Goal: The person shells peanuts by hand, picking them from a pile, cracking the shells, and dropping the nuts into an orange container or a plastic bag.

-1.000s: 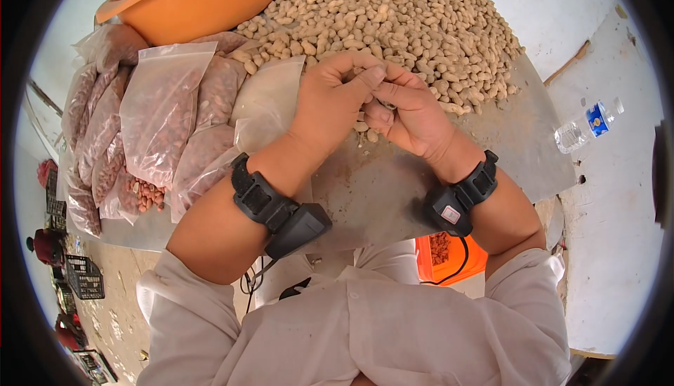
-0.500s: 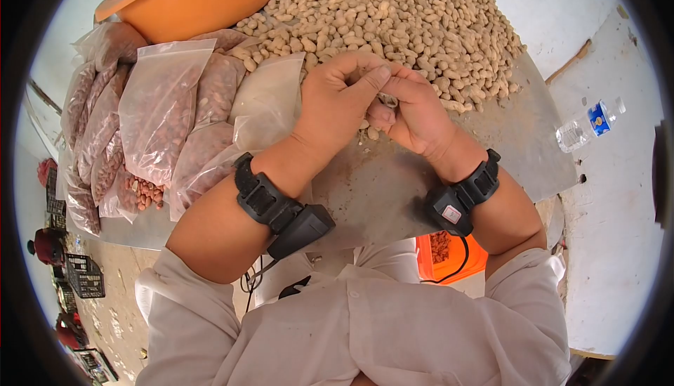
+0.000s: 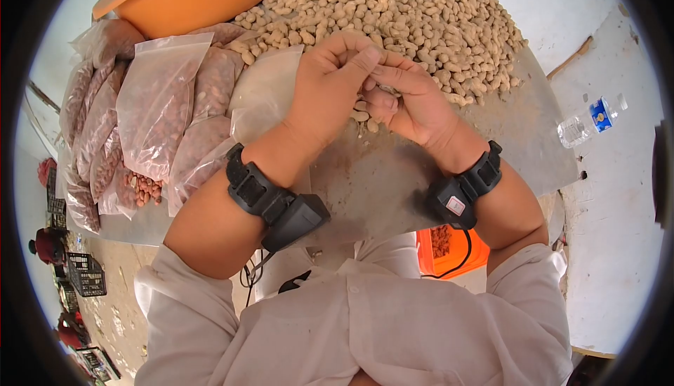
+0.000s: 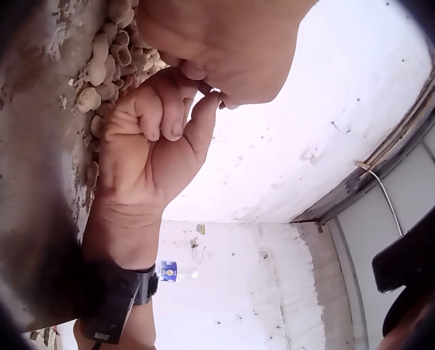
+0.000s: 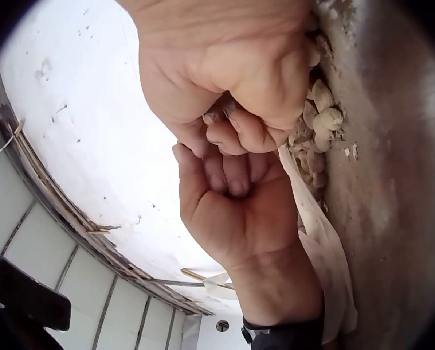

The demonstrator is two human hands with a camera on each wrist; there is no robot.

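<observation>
Both hands meet at the fingertips over the near edge of a large heap of unshelled peanuts (image 3: 414, 14). The right hand (image 3: 419, 108) has its fingers curled around a small peanut piece (image 3: 388, 90), which shows between thumb and fingers. Close against it, the left hand (image 3: 319, 94) has bent fingers and its thumb reaching the right fingertips; whatever lies between its tips is hidden. In the left wrist view the right hand (image 4: 148, 138) is curled below the left hand (image 4: 221, 44). The right wrist view shows the left hand (image 5: 247, 219) with its palm cupped under the right hand (image 5: 221, 65).
Plastic bags of reddish kernels (image 3: 158, 105) lie at the left of the grey table (image 3: 379, 182), some loose kernels (image 3: 145, 189) beside them. An orange basin (image 3: 189, 0) stands behind. A bottle (image 3: 586, 122) is at the right, an orange container (image 3: 456, 252) below the table edge.
Both hands have shifted slightly and the right fingers have changed their hold a little. The left wrist has moved slightly left. The fingertips are still together.
</observation>
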